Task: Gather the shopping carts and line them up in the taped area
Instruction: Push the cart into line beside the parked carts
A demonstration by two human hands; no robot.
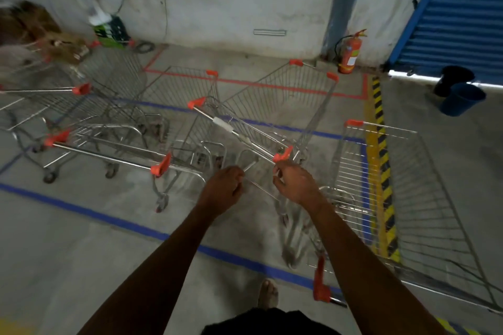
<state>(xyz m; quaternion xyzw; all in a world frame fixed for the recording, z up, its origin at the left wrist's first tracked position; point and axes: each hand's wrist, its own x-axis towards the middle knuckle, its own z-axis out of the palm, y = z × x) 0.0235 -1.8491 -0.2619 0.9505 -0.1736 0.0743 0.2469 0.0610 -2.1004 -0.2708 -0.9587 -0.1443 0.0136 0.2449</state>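
Carts crowd the floor from 9 to 3 o'clock, standing on the blue tape lines. Middle cart stands at 12, handle bar slanting. Your arms reach straight ahead. Right hand, fingers loosely curled, just under the bar's red end cap, contact unclear. Left hand half-closed, gripping nothing visible.

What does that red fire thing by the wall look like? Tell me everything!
The fire extinguisher is a red metal cylinder standing upright on the floor against the grey wall, beside a pillar. It has a red handle on top, a black hose curving down its left side, and a pale label. Nothing else touches it.
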